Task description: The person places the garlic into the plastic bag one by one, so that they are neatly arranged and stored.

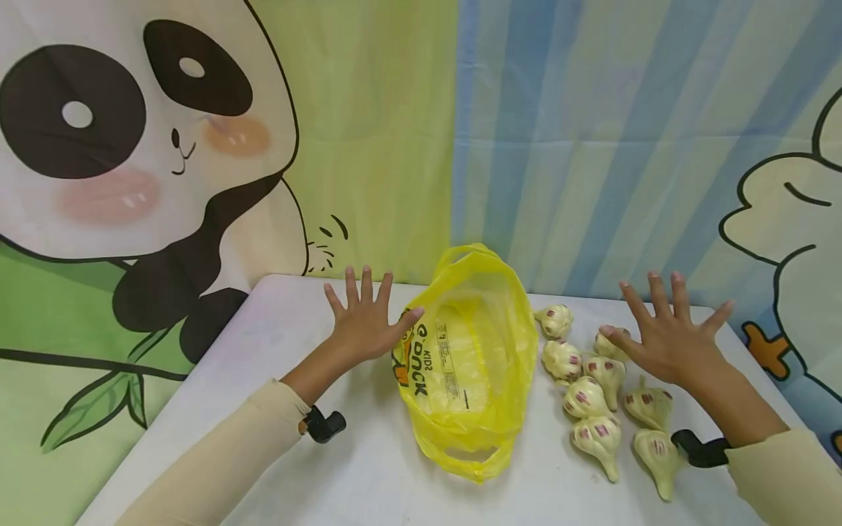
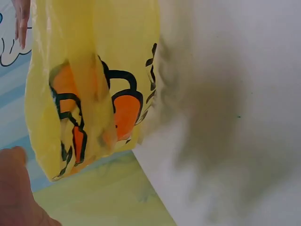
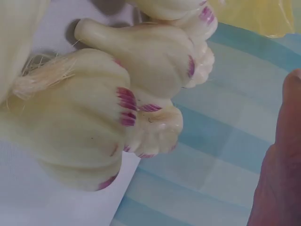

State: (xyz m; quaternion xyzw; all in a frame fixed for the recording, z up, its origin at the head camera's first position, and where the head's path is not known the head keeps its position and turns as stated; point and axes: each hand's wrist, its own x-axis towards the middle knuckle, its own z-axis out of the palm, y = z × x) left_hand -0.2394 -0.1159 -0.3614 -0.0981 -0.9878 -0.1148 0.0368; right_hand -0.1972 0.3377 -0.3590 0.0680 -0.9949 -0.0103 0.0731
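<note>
Yellow plastic forms 1 bag [image 1: 470, 351] at the middle of the white table [image 1: 335, 478], its mouth gaping upward, with 2 handle loops, 1 at the far end and 1 at the near end, and black and orange print on its left side. Just right of it lie 8 pale garlic bulbs [image 1: 585, 398] with purple streaks, strung in a loose cluster from far to near, several touching. There are 2 hands over the table. To the left of the bag, the left hand [image 1: 365, 321] is spread wide, its 5 digits straight, holding nothing; whether its thumb touches the plastic I cannot tell. Above the right part of the cluster, the right hand [image 1: 677, 340] is spread just as wide, also holding nothing, its thumb overlapping 1 far bulb in the head view. Behind the table hang 1 panda print [image 1: 368, 146] at left and blue stripes [image 1: 533, 146] at right.
</note>
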